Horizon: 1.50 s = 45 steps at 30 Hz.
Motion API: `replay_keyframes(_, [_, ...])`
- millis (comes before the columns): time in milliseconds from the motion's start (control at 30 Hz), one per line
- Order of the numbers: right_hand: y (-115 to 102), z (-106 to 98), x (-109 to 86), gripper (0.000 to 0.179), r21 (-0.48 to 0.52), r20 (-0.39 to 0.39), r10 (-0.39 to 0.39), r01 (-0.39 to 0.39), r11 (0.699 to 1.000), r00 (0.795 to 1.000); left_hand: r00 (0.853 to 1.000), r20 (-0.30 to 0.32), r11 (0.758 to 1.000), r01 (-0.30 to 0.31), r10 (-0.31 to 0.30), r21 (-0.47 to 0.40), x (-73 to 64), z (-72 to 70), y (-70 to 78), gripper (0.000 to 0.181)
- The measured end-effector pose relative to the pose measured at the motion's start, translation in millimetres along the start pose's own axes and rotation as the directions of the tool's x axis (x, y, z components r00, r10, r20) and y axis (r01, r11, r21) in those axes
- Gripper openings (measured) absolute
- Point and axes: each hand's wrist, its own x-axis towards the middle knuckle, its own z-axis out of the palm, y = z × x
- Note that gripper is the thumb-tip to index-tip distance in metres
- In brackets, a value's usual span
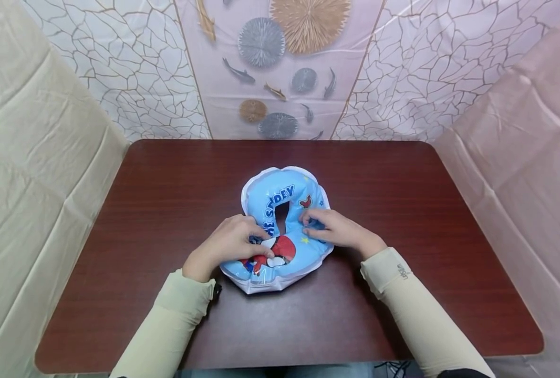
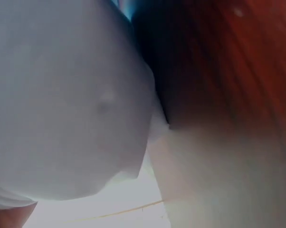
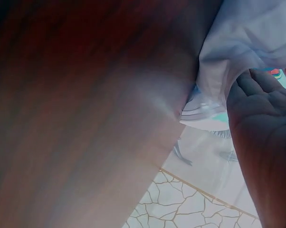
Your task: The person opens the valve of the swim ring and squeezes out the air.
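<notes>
A puffy light-blue neck pillow with a white underside lies mid-table in the head view. It curves around a narrow gap and bears blue lettering, stars and a red cartoon figure. My left hand rests on its lower left part, thumb and fingers spread apart over the print. On its right side lies my right hand, fingers loosely bent and fingertips touching the top. The pillow's pale underside fills much of the left wrist view. In the right wrist view the palm shows, fingertips hidden behind the pillow edge.
The pillow lies on a dark reddish-brown table with rounded corners. A patterned backdrop stands behind it, and pale quilted cloth hangs along both sides. Some dark cables show below the front edge.
</notes>
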Motion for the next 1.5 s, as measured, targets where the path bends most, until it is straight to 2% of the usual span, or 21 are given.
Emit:
replay_keyframes(67, [-0.5,-0.7,0.9,0.018,0.004,0.01,0.006,-0.006,1.0,1.0,0.996,-0.063,0.998,-0.058,0.06,0.031,-0.8,0.8,-1.1,0.036])
replay_keyframes(200, [-1.2,-1.7,3.8,0.021,0.005,0.03,0.011,-0.012,1.0,0.999,0.973,-0.174,0.984,-0.133,0.152,0.117,0.5,2.0,-3.2,0.029])
replay_keyframes(267, [-0.9,-1.8,5.0,0.022,0.001,0.038,0.012,-0.012,1.0,0.999,0.969,-0.208,0.984,-0.103,0.133,0.149,2.4,2.2,-3.8,0.036])
replay_keyframes(333, [-0.6,-1.4,5.7,0.023,-0.004,0.041,0.012,-0.012,1.0,0.999,0.975,-0.211,0.987,-0.03,0.064,0.159,4.3,2.5,-4.4,0.064])
replay_keyframes(433, [0.4,-0.2,6.1,0.022,-0.014,0.038,0.011,-0.01,1.0,0.999,0.986,-0.156,0.984,0.089,-0.064,0.155,6.2,3.5,-6.1,0.117])
replay_keyframes(500, [1.2,1.1,5.8,0.021,-0.017,0.035,0.013,-0.012,1.0,0.999,0.987,-0.098,0.979,0.138,-0.124,0.151,6.6,4.6,-7.3,0.136])
replay_keyframes(533, [1.5,1.5,5.5,0.021,-0.019,0.033,0.013,-0.013,1.0,0.999,0.988,-0.073,0.978,0.147,-0.137,0.148,6.7,5.1,-8.1,0.138])
replay_keyframes(633, [2.9,2.6,4.5,0.021,-0.028,0.026,0.016,-0.015,0.999,1.0,0.983,-0.015,0.975,0.181,-0.181,0.13,7.5,6.6,-9.5,0.134])
replay_keyframes(767, [2.4,3.4,2.5,0.022,-0.023,0.024,0.037,-0.036,0.999,0.999,0.964,0.045,0.959,0.253,-0.261,0.125,8.2,9.2,-7.9,0.135])
replay_keyframes(867, [0.7,3.7,1.3,0.02,-0.011,0.026,0.048,-0.048,0.999,0.999,0.951,0.081,0.948,0.285,-0.298,0.14,8.7,11.5,-5.0,0.14])
replay_keyframes(1000, [-1.4,3.5,2.0,0.019,-0.011,0.023,0.044,-0.044,0.999,0.999,0.938,0.119,0.938,0.306,-0.327,0.163,10.2,12.7,-3.4,0.144])
replay_keyframes(1133, [-2.4,3.3,3.4,0.02,-0.016,0.029,0.055,-0.054,0.998,0.998,0.914,0.169,0.922,0.336,-0.368,0.193,12.9,12.2,-3.2,0.144])
replay_keyframes(1367, [-2.1,3.0,4.2,0.02,-0.02,0.025,0.079,-0.079,0.997,0.997,0.898,0.209,0.914,0.341,-0.386,0.222,20.9,9.4,-1.0,0.14])
replay_keyframes(1500, [-2.1,4.4,4.3,0.021,-0.014,0.028,0.097,-0.096,0.995,0.995,0.885,0.229,0.907,0.36,-0.406,0.218,22.1,9.6,0.4,0.139])
